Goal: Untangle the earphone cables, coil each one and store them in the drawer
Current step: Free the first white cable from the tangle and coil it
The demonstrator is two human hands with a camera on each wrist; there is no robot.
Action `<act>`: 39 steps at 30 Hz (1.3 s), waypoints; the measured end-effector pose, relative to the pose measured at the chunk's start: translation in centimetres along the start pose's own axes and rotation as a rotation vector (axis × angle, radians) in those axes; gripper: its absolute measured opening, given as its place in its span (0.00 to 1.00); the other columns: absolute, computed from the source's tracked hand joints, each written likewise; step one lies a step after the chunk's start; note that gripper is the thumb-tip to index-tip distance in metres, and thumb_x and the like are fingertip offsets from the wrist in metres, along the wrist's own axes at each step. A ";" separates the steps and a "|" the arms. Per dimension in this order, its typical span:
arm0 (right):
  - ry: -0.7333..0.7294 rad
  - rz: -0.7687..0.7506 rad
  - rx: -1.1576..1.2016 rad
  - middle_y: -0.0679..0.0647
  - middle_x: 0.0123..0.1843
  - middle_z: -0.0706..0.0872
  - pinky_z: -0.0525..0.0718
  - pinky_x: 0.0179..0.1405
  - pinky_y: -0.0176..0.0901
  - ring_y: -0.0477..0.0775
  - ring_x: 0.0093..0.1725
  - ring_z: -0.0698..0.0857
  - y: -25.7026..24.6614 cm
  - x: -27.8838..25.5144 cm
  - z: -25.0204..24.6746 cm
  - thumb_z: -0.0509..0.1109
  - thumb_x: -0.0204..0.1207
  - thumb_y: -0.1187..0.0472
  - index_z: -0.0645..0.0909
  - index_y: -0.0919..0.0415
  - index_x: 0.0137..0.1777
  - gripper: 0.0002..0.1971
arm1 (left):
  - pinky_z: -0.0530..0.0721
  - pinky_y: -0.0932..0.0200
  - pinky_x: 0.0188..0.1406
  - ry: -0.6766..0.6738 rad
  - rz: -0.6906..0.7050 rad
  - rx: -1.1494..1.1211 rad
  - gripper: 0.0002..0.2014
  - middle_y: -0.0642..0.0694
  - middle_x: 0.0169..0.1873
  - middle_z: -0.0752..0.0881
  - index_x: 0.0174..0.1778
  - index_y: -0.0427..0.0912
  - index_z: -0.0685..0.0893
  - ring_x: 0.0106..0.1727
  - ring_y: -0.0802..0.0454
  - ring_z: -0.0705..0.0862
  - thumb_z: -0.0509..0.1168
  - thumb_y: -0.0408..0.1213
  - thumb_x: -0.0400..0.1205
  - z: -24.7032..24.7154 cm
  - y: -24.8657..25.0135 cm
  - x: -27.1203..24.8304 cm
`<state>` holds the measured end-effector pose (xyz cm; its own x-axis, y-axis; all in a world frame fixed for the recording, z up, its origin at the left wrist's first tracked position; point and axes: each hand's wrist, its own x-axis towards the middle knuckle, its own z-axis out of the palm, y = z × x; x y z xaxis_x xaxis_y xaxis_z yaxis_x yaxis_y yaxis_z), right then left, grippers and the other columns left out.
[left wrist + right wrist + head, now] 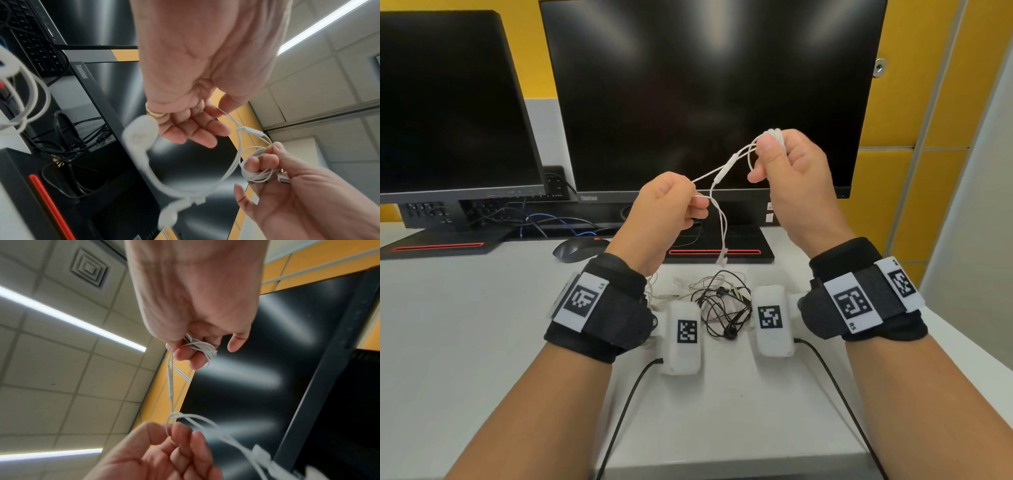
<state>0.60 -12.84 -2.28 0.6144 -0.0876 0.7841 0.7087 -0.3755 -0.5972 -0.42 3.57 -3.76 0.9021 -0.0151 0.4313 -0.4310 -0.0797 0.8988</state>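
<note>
A white earphone cable (724, 169) stretches in the air between both hands, in front of the big monitor. My right hand (787, 164) is raised and holds several white loops (203, 348) wound round its fingers, with the thumb pinching them. My left hand (671, 202) is lower and pinches the loose strand (171, 421) between thumb and fingertips. The two earbuds (722, 257) dangle below the left hand; in the left wrist view they show blurred (141, 131). On the desk between my wrists lies a tangle of black earphone cable (726, 305) mixed with a pale one (688, 284). No drawer shows.
Two dark monitors (705, 85) stand at the back of the white desk (465, 325). A black mouse (578, 250) lies behind my left wrist. Black and blue cables (544, 222) and a keyboard sit under the monitors. A yellow wall is behind.
</note>
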 end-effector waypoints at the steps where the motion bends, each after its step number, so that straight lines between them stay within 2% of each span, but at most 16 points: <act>1: 0.001 0.010 0.020 0.50 0.37 0.81 0.76 0.48 0.28 0.43 0.43 0.80 0.1 0.0 0.1 0.56 0.88 0.54 0.79 0.61 0.41 0.18 | 0.81 0.58 0.48 -0.008 0.000 -0.039 0.10 0.55 0.29 0.86 0.41 0.46 0.77 0.39 0.58 0.86 0.53 0.33 0.86 0.0 0.0 0.0; 4: 0.003 0.042 0.099 0.49 0.36 0.81 0.77 0.58 0.39 0.46 0.46 0.81 0.3 0.2 0.2 0.56 0.87 0.54 0.78 0.54 0.36 0.18 | 0.83 0.59 0.49 -0.007 0.017 -0.146 0.09 0.56 0.26 0.79 0.45 0.47 0.78 0.36 0.59 0.83 0.54 0.32 0.87 -0.4 0.1 -0.1; 7: 0.072 0.070 0.214 0.52 0.37 0.82 0.79 0.60 0.48 0.49 0.46 0.80 0.3 0.5 -0.4 0.56 0.87 0.54 0.77 0.51 0.34 0.19 | 0.83 0.58 0.49 0.016 0.027 -0.114 0.10 0.56 0.26 0.77 0.48 0.48 0.79 0.35 0.59 0.80 0.55 0.29 0.86 -0.9 0.1 -0.1; 10: 0.094 0.116 0.310 0.51 0.35 0.82 0.82 0.55 0.46 0.53 0.45 0.80 0.1 0.7 -0.9 0.56 0.88 0.55 0.77 0.53 0.33 0.20 | 0.83 0.57 0.52 -0.001 0.042 0.011 0.09 0.55 0.29 0.79 0.49 0.49 0.80 0.38 0.59 0.83 0.57 0.33 0.86 -0.6 0.0 0.0; 14: 0.035 0.114 0.277 0.49 0.34 0.83 0.84 0.57 0.51 0.56 0.45 0.83 -0.3 0.4 -0.4 0.57 0.88 0.56 0.78 0.55 0.35 0.18 | 0.82 0.56 0.51 -0.082 0.014 -0.009 0.09 0.54 0.34 0.82 0.51 0.49 0.81 0.42 0.57 0.85 0.55 0.44 0.88 -0.1 0.1 -0.2; 18: -0.045 0.030 0.117 0.50 0.34 0.84 0.82 0.52 0.45 0.49 0.42 0.84 -0.4 -0.1 0.2 0.59 0.87 0.55 0.79 0.57 0.37 0.17 | 0.82 0.55 0.57 -0.193 -0.044 -0.067 0.16 0.53 0.44 0.90 0.59 0.51 0.81 0.49 0.57 0.89 0.50 0.53 0.88 0.5 0.5 -0.3; 21: -0.134 0.015 0.102 0.50 0.31 0.82 0.85 0.44 0.47 0.48 0.35 0.82 -0.5 -0.5 0.8 0.60 0.86 0.55 0.79 0.62 0.44 0.13 | 0.80 0.50 0.65 -0.292 0.018 0.010 0.16 0.53 0.50 0.90 0.65 0.50 0.79 0.57 0.57 0.87 0.58 0.53 0.85 1.1 0.2 -0.9; 23: -0.149 0.008 0.068 0.49 0.31 0.82 0.85 0.45 0.47 0.47 0.35 0.82 -0.4 -0.7 1.0 0.61 0.86 0.54 0.79 0.60 0.45 0.12 | 0.81 0.55 0.62 -0.315 0.043 0.006 0.14 0.51 0.45 0.90 0.66 0.46 0.77 0.55 0.56 0.88 0.62 0.43 0.85 1.2 0.1 -1.3; 26: -0.106 -0.009 0.028 0.49 0.32 0.83 0.84 0.53 0.48 0.51 0.39 0.83 -0.2 -0.4 0.6 0.60 0.86 0.54 0.80 0.60 0.45 0.13 | 0.83 0.56 0.57 -0.303 0.024 -0.037 0.07 0.53 0.27 0.83 0.58 0.42 0.80 0.41 0.56 0.89 0.59 0.34 0.87 0.8 0.3 -1.4; 28: -0.070 0.002 0.025 0.49 0.32 0.80 0.83 0.48 0.44 0.50 0.37 0.82 -0.1 -0.2 0.2 0.59 0.86 0.55 0.79 0.63 0.45 0.14 | 0.84 0.52 0.57 -0.317 0.038 -0.073 0.09 0.53 0.23 0.76 0.49 0.42 0.81 0.33 0.56 0.84 0.56 0.36 0.88 0.5 0.6 -1.4; 30: -0.084 0.014 -0.011 0.49 0.31 0.78 0.80 0.39 0.36 0.42 0.33 0.78 -0.3 -0.3 0.0 0.59 0.87 0.53 0.79 0.62 0.44 0.15 | 0.83 0.49 0.57 -0.304 0.083 -0.171 0.12 0.53 0.22 0.72 0.44 0.43 0.80 0.30 0.56 0.80 0.54 0.38 0.89 0.4 0.8 -1.4; 32: -0.229 0.070 -0.052 0.47 0.30 0.76 0.78 0.35 0.38 0.40 0.30 0.75 -0.7 -0.5 -0.1 0.58 0.86 0.47 0.80 0.57 0.40 0.19 | 0.82 0.51 0.53 -0.249 0.144 -0.282 0.14 0.53 0.23 0.72 0.42 0.43 0.80 0.31 0.56 0.79 0.52 0.38 0.90 0.2 0.9 -1.2; 34: -0.482 0.137 -0.071 0.48 0.27 0.75 0.76 0.37 0.41 0.43 0.28 0.74 -1.1 -0.9 0.0 0.59 0.85 0.44 0.82 0.59 0.36 0.23 | 0.82 0.57 0.46 -0.165 0.171 -0.338 0.15 0.52 0.24 0.72 0.42 0.43 0.79 0.31 0.56 0.77 0.51 0.39 0.90 -0.1 0.8 -0.8; 36: -0.622 0.157 0.021 0.50 0.24 0.73 0.75 0.38 0.41 0.46 0.26 0.71 -1.5 -1.2 0.3 0.58 0.86 0.47 0.80 0.63 0.34 0.25 | 0.80 0.59 0.39 -0.069 0.154 -0.272 0.15 0.52 0.23 0.72 0.41 0.44 0.78 0.29 0.56 0.75 0.51 0.41 0.90 -0.4 0.6 -0.5; 38: -0.571 0.197 0.284 0.47 0.20 0.71 0.77 0.39 0.38 0.47 0.25 0.71 -2.0 -1.2 0.4 0.54 0.88 0.51 0.77 0.61 0.33 0.23 | 0.77 0.59 0.32 -0.020 0.086 -0.094 0.15 0.53 0.22 0.75 0.41 0.46 0.80 0.28 0.56 0.76 0.53 0.42 0.89 -0.4 0.4 -0.5; 39: -0.519 0.217 0.448 0.47 0.19 0.71 0.79 0.40 0.39 0.48 0.25 0.73 -2.3 -1.1 0.2 0.52 0.89 0.53 0.76 0.61 0.35 0.23 | 0.78 0.58 0.33 -0.047 0.050 -0.012 0.14 0.54 0.21 0.77 0.41 0.46 0.81 0.28 0.57 0.78 0.54 0.42 0.89 -0.4 0.3 -0.5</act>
<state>-1.64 -11.72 -1.86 0.7642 0.3742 0.5254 0.5579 0.0252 -0.8295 -1.01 3.92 -3.72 0.8793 -0.0654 0.4717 -0.4754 -0.0656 0.8773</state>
